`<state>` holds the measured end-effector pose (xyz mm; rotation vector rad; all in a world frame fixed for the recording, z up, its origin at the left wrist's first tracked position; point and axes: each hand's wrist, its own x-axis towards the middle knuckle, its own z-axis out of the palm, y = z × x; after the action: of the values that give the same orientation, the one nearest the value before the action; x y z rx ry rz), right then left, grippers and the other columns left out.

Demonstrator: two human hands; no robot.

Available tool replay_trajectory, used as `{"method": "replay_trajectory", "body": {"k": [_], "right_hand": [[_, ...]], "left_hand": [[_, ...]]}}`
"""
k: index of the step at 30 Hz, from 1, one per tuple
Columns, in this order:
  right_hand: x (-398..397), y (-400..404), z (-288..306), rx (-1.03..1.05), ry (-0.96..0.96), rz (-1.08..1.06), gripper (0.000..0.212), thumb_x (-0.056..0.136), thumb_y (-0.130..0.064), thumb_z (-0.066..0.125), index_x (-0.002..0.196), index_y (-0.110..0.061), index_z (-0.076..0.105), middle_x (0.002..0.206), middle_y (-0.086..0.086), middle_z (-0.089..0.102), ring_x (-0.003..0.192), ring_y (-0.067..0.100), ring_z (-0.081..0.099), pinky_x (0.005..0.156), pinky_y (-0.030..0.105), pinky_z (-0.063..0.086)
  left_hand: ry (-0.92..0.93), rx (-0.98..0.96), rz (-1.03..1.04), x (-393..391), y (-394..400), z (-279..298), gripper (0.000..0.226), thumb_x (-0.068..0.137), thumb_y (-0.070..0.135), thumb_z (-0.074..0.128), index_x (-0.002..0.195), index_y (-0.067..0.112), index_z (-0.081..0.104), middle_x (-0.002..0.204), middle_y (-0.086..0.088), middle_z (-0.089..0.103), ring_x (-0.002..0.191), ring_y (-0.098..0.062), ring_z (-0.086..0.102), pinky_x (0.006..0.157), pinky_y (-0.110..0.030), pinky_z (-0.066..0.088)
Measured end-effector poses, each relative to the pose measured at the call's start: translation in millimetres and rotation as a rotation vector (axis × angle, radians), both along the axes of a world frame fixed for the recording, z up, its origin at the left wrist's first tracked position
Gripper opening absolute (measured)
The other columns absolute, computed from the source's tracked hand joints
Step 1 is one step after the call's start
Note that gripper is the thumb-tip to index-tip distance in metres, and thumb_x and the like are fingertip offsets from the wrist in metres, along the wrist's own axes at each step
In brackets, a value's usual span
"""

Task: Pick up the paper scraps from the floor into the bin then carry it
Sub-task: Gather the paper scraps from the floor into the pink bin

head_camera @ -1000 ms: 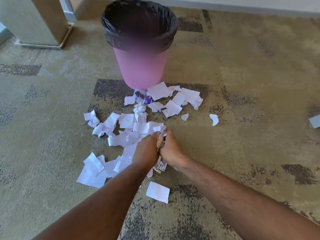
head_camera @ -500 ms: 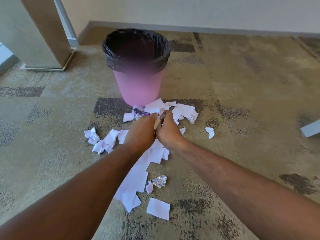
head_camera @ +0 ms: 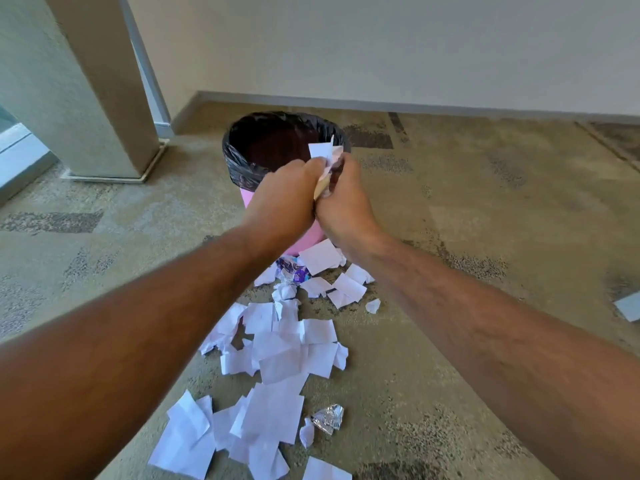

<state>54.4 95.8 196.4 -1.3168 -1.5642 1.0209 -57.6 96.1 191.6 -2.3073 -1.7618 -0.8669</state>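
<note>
**Paper bundle hanging over the bin's mouth, ready to drop**

White scraps are sticking up from between the two hands, which are pressing together over the near rim of the bin [head_camera: 266, 147]. The left hand [head_camera: 282, 199] and the right hand [head_camera: 341, 206] are both curling their fingers around one shared bundle of paper scraps [head_camera: 325, 155], so each grip is closing on that bundle, knuckles nearly touching. The bin, pink with a black liner folded over its rim, is standing on the carpeted floor [head_camera: 485, 209] close to the wall.

To do this step well, the hands are probably best carried a little further forward, until the whole bundle is hanging over the dark opening rather than its near edge. Then both grips should be loosening together, palms parting downward, so loose pieces are falling inside and not sliding down the pink outside wall. A light shake of the fingers may be needed for clinging bits.

Much is still lying on the floor: a long trail of white scraps [head_camera: 287, 344] running from the bin's foot toward the person, a crumpled foil piece [head_camera: 329, 417], and a purple printed wrapper [head_camera: 294, 270] at the bin's base. Carrying the bin is looking some way off.
</note>
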Motion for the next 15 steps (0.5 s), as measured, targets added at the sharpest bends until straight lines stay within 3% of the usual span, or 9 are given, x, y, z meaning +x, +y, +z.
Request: {"method": "replay_trajectory", "body": {"k": [2,6,10,15], "right_hand": [[-5,13,11,0.020,0.002,-0.019,0.056,0.092,0.005,0.051,0.141,-0.015,0.034,0.110,0.007,0.060,0.099,0.019,0.062,0.076,0.036,0.058],[-17,38,32,0.109,0.066,-0.084,0.051,0.085,0.000,0.049,0.131,-0.020,0.041,0.112,0.005,0.062,0.104,0.022,0.063,0.087,0.048,0.058],[-28,65,46,0.161,0.057,-0.096,0.060,0.082,-0.005,0.048,0.136,-0.026,0.034,0.103,0.001,0.064,0.096,0.023,0.066,0.081,0.053,0.058],[-41,95,45,0.166,0.099,-0.073,0.059,0.084,0.000,0.047,0.139,-0.017,0.033,0.105,0.008,0.064,0.097,0.025,0.067,0.081,0.046,0.059]], "left_hand": [[-0.006,0.035,-0.008,-4,10,14,0.019,0.087,0.012,0.058,0.105,0.019,0.059,0.085,0.000,0.061,0.075,-0.027,0.061,0.062,-0.036,0.043],[-0.016,0.126,-0.045,-13,31,40,0.031,0.083,0.012,0.065,0.113,0.018,0.059,0.096,-0.003,0.065,0.080,-0.022,0.058,0.065,-0.034,0.041],[-0.002,0.150,-0.066,-24,60,59,0.042,0.089,0.014,0.057,0.131,0.021,0.055,0.095,-0.001,0.058,0.079,-0.023,0.055,0.065,-0.034,0.040],[0.023,0.134,-0.104,-41,91,59,0.045,0.091,0.016,0.056,0.136,0.024,0.052,0.105,-0.008,0.061,0.086,-0.031,0.062,0.067,-0.037,0.046]]}}
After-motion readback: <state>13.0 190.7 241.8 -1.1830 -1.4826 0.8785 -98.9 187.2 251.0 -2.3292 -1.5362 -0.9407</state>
